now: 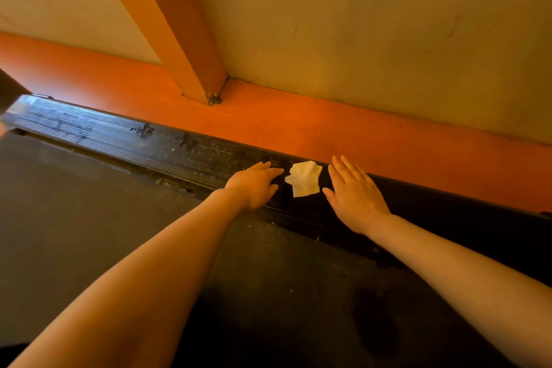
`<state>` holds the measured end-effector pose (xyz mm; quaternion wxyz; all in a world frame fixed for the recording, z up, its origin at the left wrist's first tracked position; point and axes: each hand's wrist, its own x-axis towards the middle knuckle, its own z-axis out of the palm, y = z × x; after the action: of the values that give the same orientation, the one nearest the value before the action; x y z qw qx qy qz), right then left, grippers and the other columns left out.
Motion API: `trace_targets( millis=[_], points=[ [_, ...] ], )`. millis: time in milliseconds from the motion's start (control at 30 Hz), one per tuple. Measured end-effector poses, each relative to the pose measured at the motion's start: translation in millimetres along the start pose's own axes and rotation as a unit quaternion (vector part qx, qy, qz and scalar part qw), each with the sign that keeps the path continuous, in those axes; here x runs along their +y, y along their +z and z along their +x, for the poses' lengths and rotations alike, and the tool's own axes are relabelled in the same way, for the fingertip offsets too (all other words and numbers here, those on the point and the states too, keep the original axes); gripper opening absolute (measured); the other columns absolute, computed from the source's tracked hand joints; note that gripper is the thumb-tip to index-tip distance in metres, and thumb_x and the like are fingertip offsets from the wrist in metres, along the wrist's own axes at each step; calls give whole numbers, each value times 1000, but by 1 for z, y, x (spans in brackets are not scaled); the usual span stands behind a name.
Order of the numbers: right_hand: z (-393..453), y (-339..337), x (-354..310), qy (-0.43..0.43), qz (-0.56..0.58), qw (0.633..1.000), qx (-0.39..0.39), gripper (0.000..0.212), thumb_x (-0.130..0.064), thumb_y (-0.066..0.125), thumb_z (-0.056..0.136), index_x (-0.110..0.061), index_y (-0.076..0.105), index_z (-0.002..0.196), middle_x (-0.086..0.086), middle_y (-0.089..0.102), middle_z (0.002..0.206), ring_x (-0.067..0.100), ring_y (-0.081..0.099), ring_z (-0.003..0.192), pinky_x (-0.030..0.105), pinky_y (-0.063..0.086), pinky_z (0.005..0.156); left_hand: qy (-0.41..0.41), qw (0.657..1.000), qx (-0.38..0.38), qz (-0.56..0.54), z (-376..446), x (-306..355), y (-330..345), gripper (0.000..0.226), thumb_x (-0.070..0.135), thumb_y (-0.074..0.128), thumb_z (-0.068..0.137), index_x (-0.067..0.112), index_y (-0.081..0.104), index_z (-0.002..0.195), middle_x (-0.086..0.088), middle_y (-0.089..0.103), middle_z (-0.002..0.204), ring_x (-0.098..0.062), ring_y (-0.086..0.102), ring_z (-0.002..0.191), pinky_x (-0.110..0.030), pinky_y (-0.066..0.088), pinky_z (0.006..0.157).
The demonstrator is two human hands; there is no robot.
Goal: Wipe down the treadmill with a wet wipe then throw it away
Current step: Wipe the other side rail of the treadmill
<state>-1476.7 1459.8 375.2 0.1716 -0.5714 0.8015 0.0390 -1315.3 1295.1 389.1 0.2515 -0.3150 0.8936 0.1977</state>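
I see the wipe [304, 179] on the side rail [125, 136], between my left grip [255, 185] and right grip [354, 193].

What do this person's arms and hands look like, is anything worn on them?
Both forearms are bare as far as the picture shows: no sleeves in view. The left hand and the right hand wear no gloves, and no rings, watch or bracelets can be seen on the fingers or wrists. The nails look short and unpainted, though the warm, dim light makes fine detail hard to judge.
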Motion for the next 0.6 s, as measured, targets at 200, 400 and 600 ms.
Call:
trace_targets(
  millis=[200, 400, 600],
  points=[
    [8, -25, 2, -21, -50, 997, -50, 68, -49, 20, 104, -8, 1, 155, 9, -6, 163, 22, -8, 150, 36, 1, 120, 43, 994, -65, 76, 4, 2, -36, 53, 33, 41, 104, 30, 24, 153, -2, 18, 162, -22, 14, 149, -46, 24, 118],
    [16, -21, -11, -9, -32, 998, -51, 67, -48, 23, 104, -10, 4, 155, 7, -5, 164, 21, -7, 150, 34, 2, 120, 143, 964, -111, 197, 35, 0, -61, 53, 49, 44, 99, 32, 35, 148, 2, 42, 150, -23, 44, 134, -45, 44, 105],
    [2, 22, -30, 103, 16, 994, -22, 68, -49, 24, 104, -10, 4, 155, 7, -6, 164, 20, -9, 150, 33, 5, 120, 258, 922, -75, 279, 35, -20, -41, 53, 45, 38, 102, 30, 28, 152, -3, 20, 161, -23, 21, 147, -43, 30, 116]
  ],
)
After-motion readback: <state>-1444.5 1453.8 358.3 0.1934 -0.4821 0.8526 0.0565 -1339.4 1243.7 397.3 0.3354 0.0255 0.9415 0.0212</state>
